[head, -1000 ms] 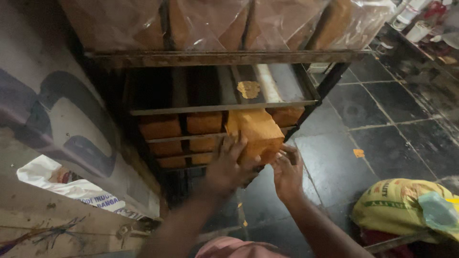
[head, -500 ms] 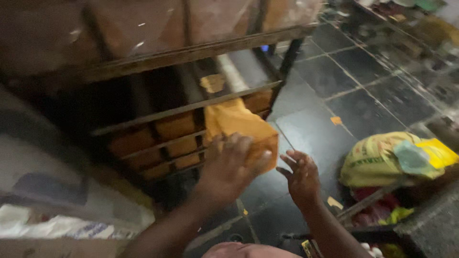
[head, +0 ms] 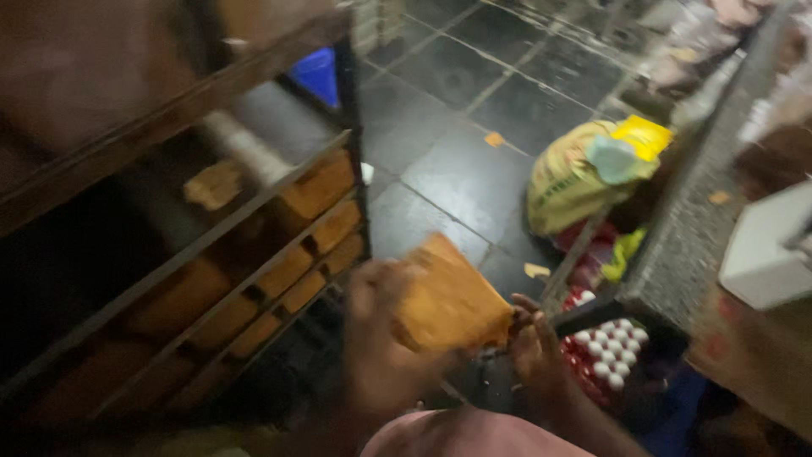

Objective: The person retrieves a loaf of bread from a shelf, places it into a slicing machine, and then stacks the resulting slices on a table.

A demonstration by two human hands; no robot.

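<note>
Gripping from both sides, the two hands hold a golden-brown rectangular loaf of bread (head: 448,300) in front of the person, low in the middle of the view and above the dark tiled floor (head: 457,169). The left hand (head: 381,338) is blurred, and its fingers are seen wrapped over the loaf's left face. The right hand (head: 533,347) is pressed against the lower right corner of the loaf, its fingers curled onto it. The loaf is held tilted, clear of the dark metal shelf rack (head: 254,195) at the left.

On the rack's lower shelves, rows of similar brown loaves (head: 313,228) are stacked side by side, and a smaller pale piece (head: 216,182) is seen on a higher shelf. A blue container (head: 320,74) is partly visible behind the rack's upright post.

To the right, a yellow-green woven sack (head: 584,173) is slumped on the floor, near a grey speckled stone counter edge (head: 702,220). Below that counter, just beside the right hand, a tray of white eggs (head: 605,343) is visible. A white box-shaped object (head: 765,250) is seen on the counter at the far right.
</note>
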